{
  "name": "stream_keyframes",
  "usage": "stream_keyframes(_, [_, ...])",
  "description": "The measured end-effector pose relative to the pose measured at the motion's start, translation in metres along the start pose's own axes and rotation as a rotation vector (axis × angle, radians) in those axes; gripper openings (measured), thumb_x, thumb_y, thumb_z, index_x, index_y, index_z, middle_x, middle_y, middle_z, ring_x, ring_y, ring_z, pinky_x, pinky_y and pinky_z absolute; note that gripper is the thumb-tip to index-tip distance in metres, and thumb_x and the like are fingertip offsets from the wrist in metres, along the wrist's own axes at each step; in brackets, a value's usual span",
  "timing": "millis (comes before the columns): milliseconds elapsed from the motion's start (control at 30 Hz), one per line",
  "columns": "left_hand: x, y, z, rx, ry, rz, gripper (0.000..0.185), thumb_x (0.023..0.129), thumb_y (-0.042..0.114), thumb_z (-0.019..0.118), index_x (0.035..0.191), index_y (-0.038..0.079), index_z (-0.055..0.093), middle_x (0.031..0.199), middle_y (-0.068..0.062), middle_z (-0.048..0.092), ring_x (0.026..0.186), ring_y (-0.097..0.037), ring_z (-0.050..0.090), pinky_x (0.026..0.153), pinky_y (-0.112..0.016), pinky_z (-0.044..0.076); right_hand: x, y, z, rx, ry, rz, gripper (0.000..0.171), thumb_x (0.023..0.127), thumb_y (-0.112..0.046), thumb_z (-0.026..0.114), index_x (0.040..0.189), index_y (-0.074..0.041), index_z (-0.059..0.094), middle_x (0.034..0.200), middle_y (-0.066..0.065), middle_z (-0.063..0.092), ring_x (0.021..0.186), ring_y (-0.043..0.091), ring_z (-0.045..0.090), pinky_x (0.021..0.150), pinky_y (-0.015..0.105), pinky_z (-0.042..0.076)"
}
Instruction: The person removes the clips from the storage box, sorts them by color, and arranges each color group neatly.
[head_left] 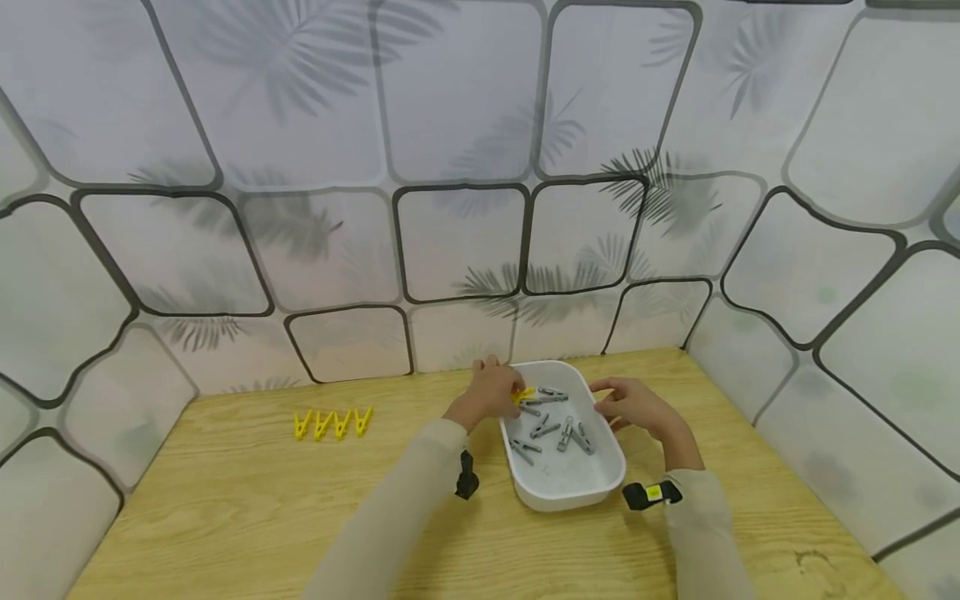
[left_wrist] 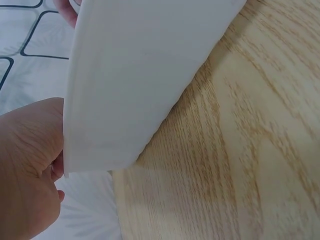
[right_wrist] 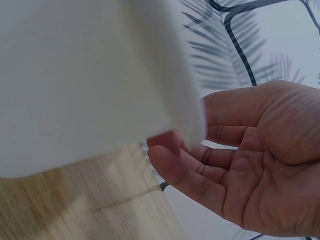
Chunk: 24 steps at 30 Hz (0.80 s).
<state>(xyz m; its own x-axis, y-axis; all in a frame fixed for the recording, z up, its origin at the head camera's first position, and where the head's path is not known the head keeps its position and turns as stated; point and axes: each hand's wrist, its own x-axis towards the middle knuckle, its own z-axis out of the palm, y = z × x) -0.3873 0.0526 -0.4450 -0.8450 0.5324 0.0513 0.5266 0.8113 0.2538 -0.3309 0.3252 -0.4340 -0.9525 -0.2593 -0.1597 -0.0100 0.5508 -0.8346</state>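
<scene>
1 white rectangular tub (head_left: 570, 492) on the wooden table (head_left: 225, 517), centre right, holding about 7 grey clothespins (head_left: 564, 433), overlapping and hard to count. 1 yellow clothespin (head_left: 522, 394) at the tub's far left corner, pinched by the left hand (head_left: 491, 392) and partly hidden. Right hand (head_left: 637, 407) at the tub's right rim, fingers loosely spread, holding nothing. 4 yellow clothespins (head_left: 333, 423) in a row, well apart to the left. Both wrist views are mostly blocked by the tub wall.

Both arms in pale long sleeves reach forward from the lower middle of the head view. The left hand (head_left: 491, 390), just left of centre, has its fingers curled in a pinch. The right hand (head_left: 633, 406), right of centre, is relaxed, its fingers (right_wrist: 172, 162) loosely bent.
</scene>
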Motion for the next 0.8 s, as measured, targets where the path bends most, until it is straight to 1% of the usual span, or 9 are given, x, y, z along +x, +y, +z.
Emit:
stream_keyframes(100, [0.0006,-0.0001,-0.0001,-0.003,0.001,-0.005,0.029,0.083,0.021,0.083,0.111,0.018,0.078,0.097,0.005,0.070,0.091,-0.016,0.037,0.088,-0.039,0.024,0.0003,-0.0001,-0.0002,0.003,-0.001,0.000,0.046,0.099,-0.009,0.059,0.141,0.009,0.050,0.103,0.022,0.070,0.083,0.023,0.071,0.076,0.043,0.061])
stream_keyframes(233, [0.0008,0.0003,0.0002,0.028,0.008,0.015,0.017,0.082,0.018,0.081,0.098,0.018,0.079,0.087,0.007,0.068,0.087,-0.016,0.035,0.084,-0.037,0.021,0.0006,0.0008,-0.0002,0.003,-0.003,0.002,0.046,0.099,-0.009,0.059,0.141,0.008,0.050,0.105,0.022,0.070,0.085,0.023,0.071,0.076,0.043,0.061])
stream_keyframes(367, [0.0016,0.0000,0.0016,0.060,0.017,0.030,0.007,0.080,0.016,0.078,0.086,0.020,0.076,0.080,0.009,0.064,0.085,-0.017,0.032,0.081,-0.037,0.018,0.0009,0.0019,0.0003,0.001,-0.004,0.001,0.046,0.100,-0.009,0.059,0.141,0.008,0.050,0.105,0.021,0.070,0.086,0.021,0.070,0.076,0.043,0.061])
stream_keyframes(467, [0.0019,-0.0006,0.0027,0.051,0.030,0.029,0.007,0.081,0.015,0.077,0.086,0.020,0.077,0.080,0.009,0.065,0.085,-0.017,0.033,0.081,-0.037,0.018,0.0009,0.0027,0.0005,0.001,-0.002,0.000,0.046,0.099,-0.009,0.060,0.141,0.008,0.050,0.104,0.020,0.070,0.087,0.020,0.069,0.077,0.043,0.061])
stream_keyframes(600, [0.0013,-0.0009,0.0035,0.030,0.037,0.023,0.008,0.083,0.016,0.078,0.089,0.021,0.079,0.082,0.010,0.068,0.086,-0.016,0.034,0.081,-0.036,0.018,0.0004,0.0024,0.0003,0.003,-0.001,-0.003,0.046,0.099,-0.008,0.060,0.140,0.008,0.051,0.103,0.019,0.070,0.087,0.020,0.069,0.078,0.044,0.061])
stream_keyframes(800, [0.0002,0.0006,0.0015,0.016,0.042,0.022,0.005,0.082,0.016,0.079,0.084,0.021,0.077,0.079,0.010,0.067,0.086,-0.017,0.033,0.081,-0.037,0.018,-0.0012,-0.0005,0.0001,-0.002,-0.010,-0.010,0.047,0.100,-0.009,0.060,0.141,0.010,0.049,0.103,0.021,0.070,0.086,0.020,0.069,0.077,0.045,0.061])
